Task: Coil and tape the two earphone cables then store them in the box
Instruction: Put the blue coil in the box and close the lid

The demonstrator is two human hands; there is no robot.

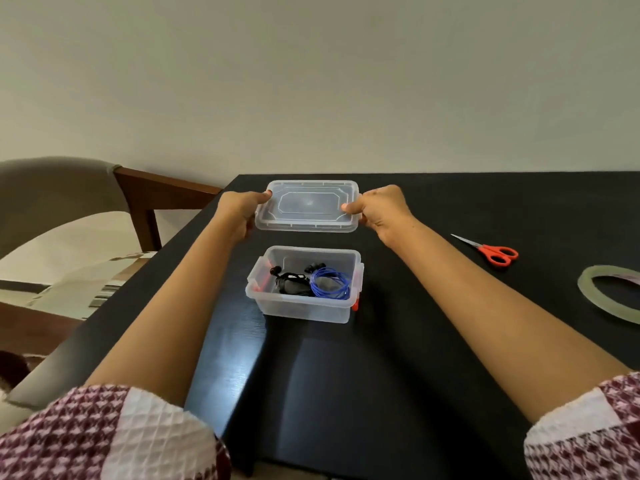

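Arms outstretched. Left hand and right hand pinch clear lid ends. Lid sits beyond open box.

The lid I hold is clear, smooth plastic, like the box; the table is black, faintly glossy woodgrain; at three o'clock, scissors with red plastic handles.

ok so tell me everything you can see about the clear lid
The lid is clear, glossy plastic, rectangular with rounded corners, a downturned rim and an eight-sided panel outlined on top. It is held roughly level, off the open box and beyond it. The left hand and right hand grip its short ends, thumbs on top. Whether it touches the table is unclear.
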